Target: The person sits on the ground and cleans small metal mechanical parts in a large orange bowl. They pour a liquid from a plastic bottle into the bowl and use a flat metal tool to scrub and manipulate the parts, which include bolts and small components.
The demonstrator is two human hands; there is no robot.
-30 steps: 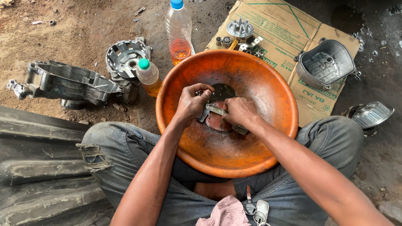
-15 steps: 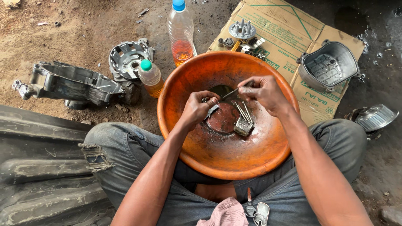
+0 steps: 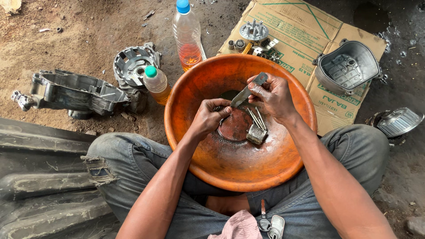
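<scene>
A flattened brown cardboard box (image 3: 305,48) with green print and green lines lies on the ground at the far right, carrying a grey cast-metal cover (image 3: 348,66), a round studded hub (image 3: 253,31) and a scatter of small parts. To its left stands a tall clear bottle (image 3: 187,33) with a blue cap and amber liquid in its lower half; a shorter bottle (image 3: 156,84) with a green cap and yellowish liquid stands nearer to you on the left.

You sit with a wide orange bowl (image 3: 195,146) between your knees, its inside wet and glossy. Your right hand (image 3: 273,95) pinches a flat grey metal strip (image 3: 247,92), fingers closed around its upper end. The strip's long axis runs diagonally, its far end pointing up to the right above your thumb, its near end slanting down to the left. There your left hand (image 3: 208,117) meets it, fingers curled and closed on the lower tip over the middle of the bowl. Just below your right hand a small blocky metal part (image 3: 256,132) with thin prongs rests on the bowl's dark round bottom.

On the dirt at the left lie a long dull-grey engine casing (image 3: 75,90) and a round slotted housing (image 3: 133,64). A shiny ribbed metal cover (image 3: 398,121) lies at the right edge. Keys (image 3: 271,223) and a pink cloth (image 3: 239,225) rest on your jeans.
</scene>
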